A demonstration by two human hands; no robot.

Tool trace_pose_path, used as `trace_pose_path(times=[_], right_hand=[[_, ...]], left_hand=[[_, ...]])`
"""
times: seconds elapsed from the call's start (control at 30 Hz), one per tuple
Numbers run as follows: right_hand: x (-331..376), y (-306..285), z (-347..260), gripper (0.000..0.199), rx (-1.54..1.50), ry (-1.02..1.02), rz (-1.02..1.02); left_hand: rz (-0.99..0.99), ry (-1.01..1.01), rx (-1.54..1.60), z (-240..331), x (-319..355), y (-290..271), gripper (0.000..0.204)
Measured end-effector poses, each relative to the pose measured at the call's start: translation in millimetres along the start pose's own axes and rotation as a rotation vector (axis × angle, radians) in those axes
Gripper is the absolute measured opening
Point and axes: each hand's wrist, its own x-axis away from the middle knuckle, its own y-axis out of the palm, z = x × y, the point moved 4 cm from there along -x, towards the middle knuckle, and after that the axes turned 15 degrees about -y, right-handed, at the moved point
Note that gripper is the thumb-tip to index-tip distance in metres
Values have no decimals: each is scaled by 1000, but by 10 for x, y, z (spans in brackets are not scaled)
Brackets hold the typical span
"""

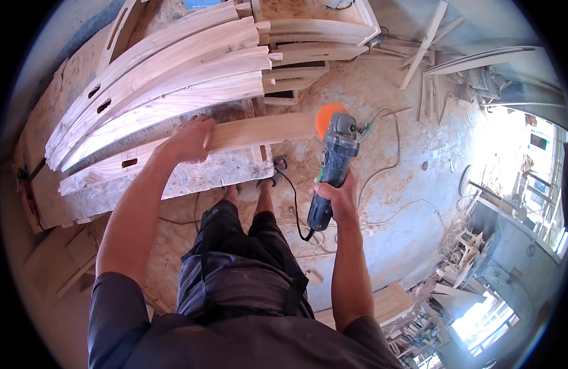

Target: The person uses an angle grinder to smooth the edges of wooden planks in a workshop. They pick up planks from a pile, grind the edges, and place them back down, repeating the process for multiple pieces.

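My left hand (188, 140) grips a long curved wooden piece (259, 130) that lies across the workbench and juts out past its right end. My right hand (338, 195) is closed around the body of a grey-blue angle grinder (333, 166) with an orange disc (328, 117). The disc sits right at the free end of the wooden piece. The grinder's black cord (294, 203) hangs down from its tail toward the floor.
A stack of several curved wooden slats (161, 80) with slots lies on the sawdust-covered workbench (191, 178) to the left. More frames and boards (321, 37) lie beyond. Sawdust and cables cover the floor (407, 203); scrap wood and furniture parts crowd the right side.
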Motion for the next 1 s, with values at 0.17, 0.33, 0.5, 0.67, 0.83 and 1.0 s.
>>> trace_pose_path(times=[0.17,0.33,0.5,0.67,0.83,1.0], right_hand=[[56,-122,100,55,-19,22,-1],[-194,-128,-17,55,157,-31,-106],[-131,-206,-6,55,-21,15,-74],[-140,-141,30,53,31,-31,-74],[-118,-154,-101,51,-45,9,22],[205,-106,-114,49,-36,56,46]], left_hand=[[-16,45,22,-124,-180,60,84],[-3,42,28,-101,-171,51,76],[-6,48,28,-164,-214,99,83],[4,49,-2,-105,-178,71,76],[219,116,36,-192,-3,138,64],[583,77,-17,-479,354,297,55]])
